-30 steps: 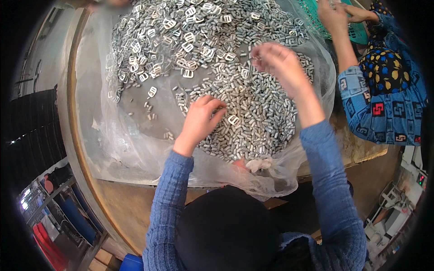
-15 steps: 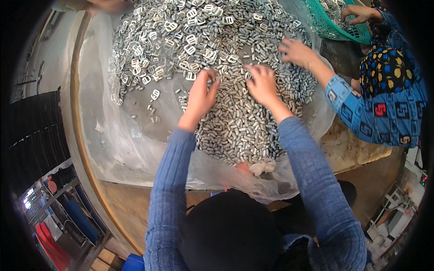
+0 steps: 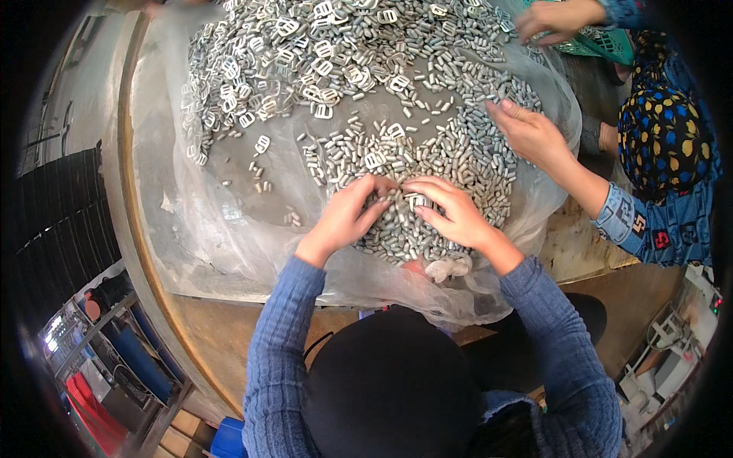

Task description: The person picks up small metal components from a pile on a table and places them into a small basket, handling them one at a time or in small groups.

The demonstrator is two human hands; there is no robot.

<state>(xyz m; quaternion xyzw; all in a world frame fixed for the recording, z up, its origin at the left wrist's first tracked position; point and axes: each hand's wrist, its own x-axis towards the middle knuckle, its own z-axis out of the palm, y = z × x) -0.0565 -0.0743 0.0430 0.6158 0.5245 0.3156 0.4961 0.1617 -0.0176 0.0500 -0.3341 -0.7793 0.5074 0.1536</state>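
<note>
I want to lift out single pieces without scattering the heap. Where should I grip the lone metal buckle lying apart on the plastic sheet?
Pinch the metal buckle by one side bar, coming straight down from above. It appears to lie flat on the plastic sheet, open frame upward, clear of the heap.

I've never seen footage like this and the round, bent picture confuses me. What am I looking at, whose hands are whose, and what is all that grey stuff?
The picture comes from a fisheye camera worn on a person's head, looking down, so edges bend. The blue-sleeved arms from the lower edge are the wearer's: left hand and right hand, fingers meeting in a pile of small grey metal pieces. Whether either grips a piece, I cannot tell. Flat buckle-like rings lie farther up, all on a clear plastic sheet over a round table. A co-worker's hand reaches in from the right.
</note>
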